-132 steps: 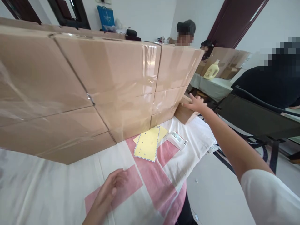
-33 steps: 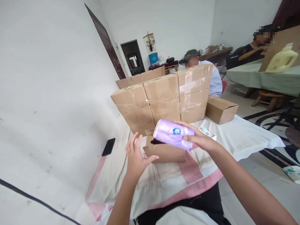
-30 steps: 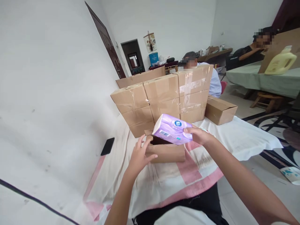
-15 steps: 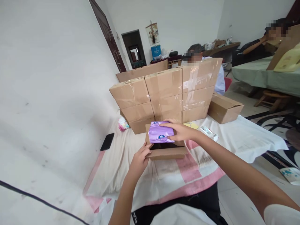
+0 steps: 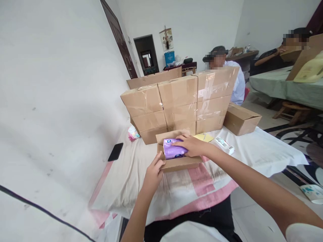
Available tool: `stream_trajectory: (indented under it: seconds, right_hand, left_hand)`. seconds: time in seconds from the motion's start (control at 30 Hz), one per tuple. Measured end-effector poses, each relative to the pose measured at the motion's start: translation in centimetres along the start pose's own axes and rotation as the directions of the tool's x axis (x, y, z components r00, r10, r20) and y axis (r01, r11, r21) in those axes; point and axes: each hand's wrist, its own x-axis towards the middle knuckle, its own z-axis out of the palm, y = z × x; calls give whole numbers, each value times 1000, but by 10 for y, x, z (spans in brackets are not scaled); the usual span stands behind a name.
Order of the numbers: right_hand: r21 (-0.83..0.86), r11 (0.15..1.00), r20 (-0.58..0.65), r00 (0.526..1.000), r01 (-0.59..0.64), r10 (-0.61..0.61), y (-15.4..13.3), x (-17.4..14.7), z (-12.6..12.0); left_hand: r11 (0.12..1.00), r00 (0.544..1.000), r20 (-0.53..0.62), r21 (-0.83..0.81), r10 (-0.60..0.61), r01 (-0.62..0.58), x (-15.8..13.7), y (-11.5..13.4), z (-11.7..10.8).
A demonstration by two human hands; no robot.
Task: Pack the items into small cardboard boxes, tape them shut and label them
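Note:
A purple tissue pack (image 5: pixel 171 151) with blue labels sits partly inside an open cardboard box (image 5: pixel 181 165) on the table. My right hand (image 5: pixel 193 146) is closed on the pack's right side, fingers spread over its top. At the box's left front corner, my left hand (image 5: pixel 153 170) grips the cardboard edge. The box's flaps stand open toward the front and back. Most of the box's inside is hidden by the pack and my right hand.
Behind stands a wall of stacked taped boxes (image 5: pixel 179 92). Another box (image 5: pixel 242 119), a white bottle (image 5: pixel 224 146) and a yellow sheet (image 5: pixel 204 137) lie rightward. Leftward are a phone (image 5: pixel 115 152) and a colourful package (image 5: pixel 133 133). One person (image 5: pixel 236 80) sits behind the boxes, another (image 5: pixel 271 56) at far right.
My right hand has lowered the tissue pack into the open box. My left hand stays at the box's left corner. The person behind the boxes shows more above them.

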Motion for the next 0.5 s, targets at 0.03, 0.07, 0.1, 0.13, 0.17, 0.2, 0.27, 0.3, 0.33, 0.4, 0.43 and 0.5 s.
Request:
stream_trajectory:
  seconds: [0.03,0.07,0.1,0.13,0.17,0.2,0.27,0.3,0.33,0.4,0.43,0.5]
  right_hand:
    - [-26,1000,12,1000,-1,2,0,1,2]
    - [-53,999,17,1000,-2,3,0,2,3]
    - [-78,997,19,1000,-2,4,0,3,4]
    - [-103,995,22,1000,0,2,-1,5,4]
    - [-132,991,25,1000,3,1,-3,6,3]
    - [-165,986,28,1000,8,-4,-4,8,1]
    - [-237,971,34,999,32,-25,-8,10,-4]
    - [-273,961,38,999,46,-37,-11,11,-7]
    - [-305,951,44,998,56,-45,-13,12,-9]
    - [-349,935,61,997,55,-36,-17,13,-14]
    - [-362,931,71,997,47,-22,-19,13,-16]
    - [-362,932,93,996,29,5,-22,14,-18]
  left_hand:
    - [1000,1000,0,0,-9,9,0,1,0]
    - [1000,1000,3,0,-17,17,0,3,-1]
    - [1000,1000,5,-2,-24,24,0,4,-1]
    - [1000,1000,7,-3,-28,28,0,4,-2]
    - [999,999,7,-4,-31,31,1,5,-2]
    - [999,999,7,-4,-35,35,1,5,-2]
    - [999,999,3,-4,-41,41,1,4,-1]
    - [999,999,0,-3,-44,44,1,4,-1]
    - [999,999,-3,-1,-46,46,1,4,-1]
    - [999,999,-10,3,-52,52,1,3,0]
    - [998,998,-13,4,-56,56,1,3,0]
    - [998,998,-18,3,-63,63,0,3,1]
